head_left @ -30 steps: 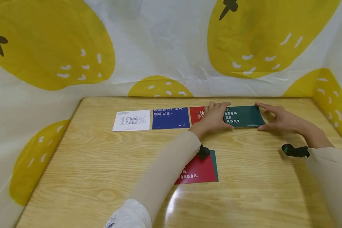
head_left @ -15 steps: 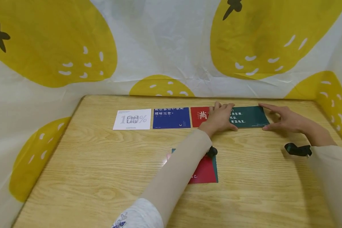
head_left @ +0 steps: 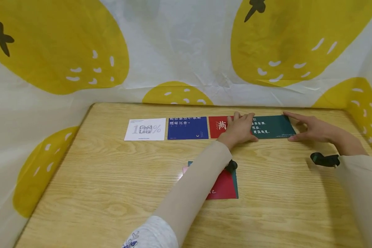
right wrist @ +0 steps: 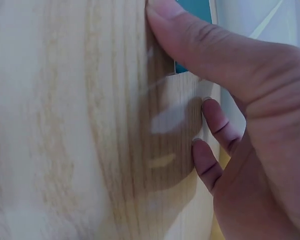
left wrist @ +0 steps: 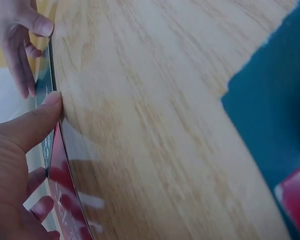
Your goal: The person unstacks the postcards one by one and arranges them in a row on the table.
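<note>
Tabletop (head_left: pixel 90 179): pale yellow-brown wood, glossy, grain running mostly side to side in the head view; far left corner rounded; small bright glare spot near the middle. White cloth (head_left: pixel 176 41) stands directly behind the far edge and along both sides, wrinkled, a crease low across the back. Print: big yellow fruit shapes (head_left: pixel 62 48), white curved flecks, dark cross-like marks on the upper two. Lower middle shape cut off by the tabletop's far edge.

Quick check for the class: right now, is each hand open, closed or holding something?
Left hand: holding the green card by its left end.
Right hand: holding the same card by its right end.
</note>
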Demonstrator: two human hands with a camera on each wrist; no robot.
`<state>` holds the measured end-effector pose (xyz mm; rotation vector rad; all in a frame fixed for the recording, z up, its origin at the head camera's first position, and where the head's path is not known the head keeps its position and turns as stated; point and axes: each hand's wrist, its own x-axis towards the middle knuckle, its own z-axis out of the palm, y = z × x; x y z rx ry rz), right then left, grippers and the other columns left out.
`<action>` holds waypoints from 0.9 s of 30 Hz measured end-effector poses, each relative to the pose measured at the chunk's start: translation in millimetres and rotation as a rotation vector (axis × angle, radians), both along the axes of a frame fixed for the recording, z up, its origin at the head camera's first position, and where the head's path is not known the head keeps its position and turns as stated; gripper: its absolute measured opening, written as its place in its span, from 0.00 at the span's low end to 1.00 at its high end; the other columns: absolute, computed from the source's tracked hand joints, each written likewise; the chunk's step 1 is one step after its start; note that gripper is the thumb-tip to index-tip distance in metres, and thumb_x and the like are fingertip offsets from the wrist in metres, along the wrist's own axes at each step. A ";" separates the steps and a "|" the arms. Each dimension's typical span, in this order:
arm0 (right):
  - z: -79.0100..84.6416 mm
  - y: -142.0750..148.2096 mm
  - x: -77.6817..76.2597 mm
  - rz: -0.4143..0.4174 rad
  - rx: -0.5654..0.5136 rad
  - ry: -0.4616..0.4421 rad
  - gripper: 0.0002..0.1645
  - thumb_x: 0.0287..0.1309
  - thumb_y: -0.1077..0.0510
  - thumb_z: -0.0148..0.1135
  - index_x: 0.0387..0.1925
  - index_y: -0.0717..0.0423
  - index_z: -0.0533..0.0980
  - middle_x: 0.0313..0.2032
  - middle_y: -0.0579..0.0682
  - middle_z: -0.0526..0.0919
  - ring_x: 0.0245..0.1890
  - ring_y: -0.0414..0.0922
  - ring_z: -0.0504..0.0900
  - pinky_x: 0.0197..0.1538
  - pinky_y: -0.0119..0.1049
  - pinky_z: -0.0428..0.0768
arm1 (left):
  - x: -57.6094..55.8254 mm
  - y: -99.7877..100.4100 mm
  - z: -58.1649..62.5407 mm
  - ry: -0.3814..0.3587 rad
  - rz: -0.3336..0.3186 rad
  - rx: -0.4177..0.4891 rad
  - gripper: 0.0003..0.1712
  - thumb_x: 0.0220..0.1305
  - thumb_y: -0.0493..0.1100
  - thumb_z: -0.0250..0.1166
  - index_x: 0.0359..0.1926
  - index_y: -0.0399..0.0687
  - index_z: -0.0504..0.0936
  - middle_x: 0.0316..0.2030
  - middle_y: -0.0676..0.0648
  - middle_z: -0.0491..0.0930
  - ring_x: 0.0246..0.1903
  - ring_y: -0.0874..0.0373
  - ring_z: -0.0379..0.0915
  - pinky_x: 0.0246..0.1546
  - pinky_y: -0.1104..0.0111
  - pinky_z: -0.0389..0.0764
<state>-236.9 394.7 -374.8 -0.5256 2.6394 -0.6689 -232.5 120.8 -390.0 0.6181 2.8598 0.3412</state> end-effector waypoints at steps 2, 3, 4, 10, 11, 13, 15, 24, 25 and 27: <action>-0.5 0.2 -2.2 -0.003 0.015 -0.002 0.60 0.48 0.54 0.74 0.75 0.52 0.48 0.62 0.75 0.61 0.57 0.70 0.63 0.54 0.66 0.59 | -0.4 0.3 -1.0 -0.003 0.004 0.006 0.56 0.48 0.70 0.67 0.73 0.62 0.51 0.67 0.63 0.60 0.53 0.61 0.50 0.47 0.64 0.53; -0.6 0.4 -3.2 -0.004 0.019 -0.009 0.60 0.48 0.54 0.74 0.75 0.52 0.48 0.62 0.75 0.61 0.57 0.70 0.62 0.54 0.66 0.58 | -0.7 0.4 -1.3 -0.006 0.007 0.011 0.56 0.48 0.70 0.67 0.73 0.62 0.51 0.67 0.63 0.60 0.53 0.61 0.50 0.47 0.64 0.53; -0.7 0.6 -4.2 -0.004 0.025 -0.012 0.60 0.48 0.53 0.74 0.75 0.52 0.48 0.62 0.75 0.61 0.57 0.70 0.62 0.54 0.66 0.59 | -1.0 0.5 -1.8 -0.009 0.012 0.015 0.56 0.48 0.70 0.67 0.73 0.62 0.51 0.67 0.63 0.60 0.53 0.61 0.50 0.47 0.64 0.53; -1.5 5.1 -7.2 -0.018 0.019 -0.054 0.59 0.49 0.52 0.73 0.75 0.50 0.47 0.64 0.74 0.58 0.58 0.70 0.61 0.54 0.65 0.59 | -2.5 2.8 -1.1 -0.004 0.021 0.011 0.57 0.47 0.70 0.67 0.73 0.61 0.51 0.66 0.64 0.62 0.54 0.60 0.49 0.47 0.63 0.52; -1.9 6.2 -7.7 -0.022 0.014 -0.061 0.59 0.50 0.52 0.73 0.75 0.49 0.46 0.64 0.74 0.58 0.58 0.70 0.61 0.54 0.65 0.59 | -2.9 3.4 -0.8 -0.003 0.021 0.007 0.57 0.47 0.71 0.67 0.73 0.62 0.51 0.65 0.64 0.62 0.54 0.60 0.49 0.47 0.63 0.52; -2.4 7.8 -8.0 -0.026 0.018 -0.072 0.60 0.50 0.51 0.73 0.75 0.48 0.45 0.63 0.74 0.60 0.58 0.70 0.61 0.54 0.65 0.59 | -3.3 4.9 0.0 -0.001 0.017 -0.004 0.57 0.47 0.71 0.67 0.73 0.62 0.51 0.65 0.64 0.62 0.54 0.60 0.49 0.48 0.63 0.52; -2.8 9.2 -8.0 -0.028 0.023 -0.067 0.60 0.50 0.51 0.73 0.75 0.48 0.45 0.60 0.75 0.64 0.56 0.70 0.64 0.54 0.65 0.60 | -3.5 6.4 0.2 -0.004 0.015 -0.016 0.56 0.47 0.71 0.67 0.73 0.63 0.51 0.66 0.64 0.62 0.54 0.60 0.49 0.49 0.62 0.52; -3.4 14.2 -3.4 -0.043 0.000 -0.021 0.61 0.48 0.52 0.74 0.75 0.48 0.45 0.53 0.78 0.69 0.54 0.72 0.68 0.52 0.67 0.63 | -2.8 8.7 2.3 0.003 -0.001 -0.051 0.55 0.49 0.72 0.64 0.73 0.66 0.50 0.66 0.65 0.60 0.56 0.60 0.49 0.50 0.61 0.52; -4.1 15.2 -3.4 -0.045 -0.003 -0.018 0.61 0.48 0.52 0.74 0.75 0.47 0.45 0.53 0.78 0.69 0.54 0.72 0.68 0.52 0.67 0.63 | -2.7 9.2 2.2 0.002 -0.003 -0.055 0.54 0.49 0.72 0.64 0.73 0.66 0.50 0.66 0.65 0.60 0.55 0.60 0.49 0.50 0.61 0.52; -4.9 16.2 -3.1 -0.044 -0.011 -0.017 0.61 0.49 0.53 0.74 0.75 0.47 0.45 0.54 0.78 0.69 0.54 0.73 0.68 0.51 0.68 0.63 | -2.5 10.5 2.5 0.001 -0.002 -0.062 0.54 0.50 0.72 0.63 0.73 0.67 0.50 0.66 0.66 0.60 0.56 0.60 0.49 0.50 0.61 0.52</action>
